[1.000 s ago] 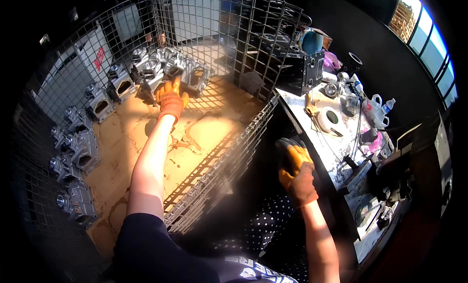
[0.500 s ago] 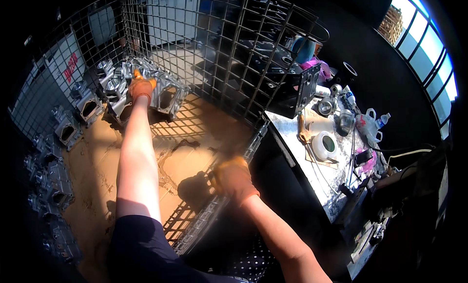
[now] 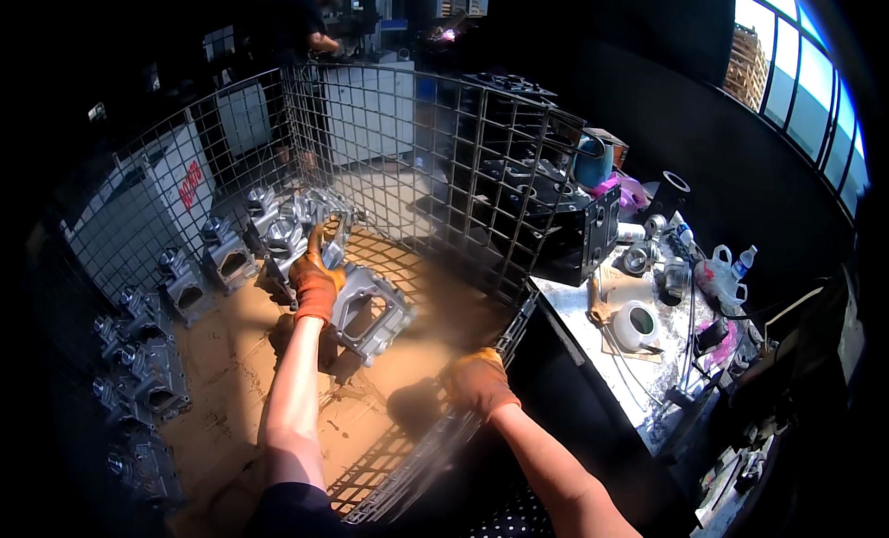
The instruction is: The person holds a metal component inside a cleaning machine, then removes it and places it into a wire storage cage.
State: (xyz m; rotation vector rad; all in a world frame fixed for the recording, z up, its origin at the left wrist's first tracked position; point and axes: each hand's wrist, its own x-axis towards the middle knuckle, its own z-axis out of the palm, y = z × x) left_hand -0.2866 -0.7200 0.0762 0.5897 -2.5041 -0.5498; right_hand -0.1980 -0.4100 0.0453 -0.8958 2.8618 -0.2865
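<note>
My left hand, in an orange glove, grips a grey cast-metal housing with a large square opening. The housing is tilted above the cardboard that lines a wire mesh cage. My right hand, gloved alike, is closed over the cage's near folded edge; its fingertips are partly hidden. More of these metal housings stand along the far and left sides of the cage. Several lie close together just beyond my left hand.
Right of the cage is a worktable with a white ring-shaped container, metal parts, a bottle and a plastic bag. Black metal plates are stacked behind the mesh. A person stands beyond the cage near a white cabinet.
My left hand has drawn a housing away from the far group, back toward me and to the right. The right hand stays at the cage edge. The view has tilted up, bringing a person into sight.
</note>
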